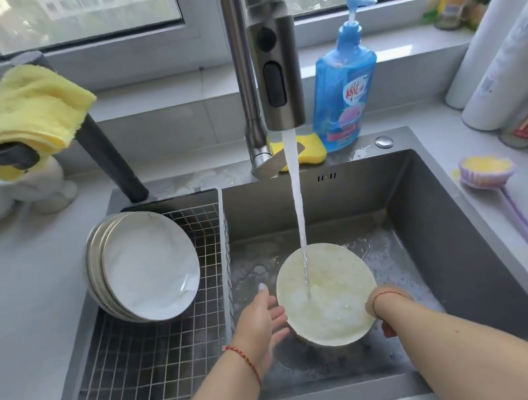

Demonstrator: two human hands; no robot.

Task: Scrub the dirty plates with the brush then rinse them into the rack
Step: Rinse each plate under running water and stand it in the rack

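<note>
A soapy, yellow-smeared plate (327,295) is held tilted in the sink (456,241) under the running water stream (298,208). My left hand (261,321) holds its left rim, thumb up and fingers under the edge. My right hand (383,315) grips the right rim, mostly hidden behind the plate and wrist. Several clean white plates (145,265) lean stacked in the wire rack (150,366) on the left. The purple long-handled brush (487,170) lies on the counter to the right of the sink.
The faucet head (275,64) hangs right over the sink. A blue soap bottle (343,88) and yellow sponge (309,147) stand behind it. A yellow cloth (28,106) drapes over a second tap at left. White rolls (510,43) crowd the right counter.
</note>
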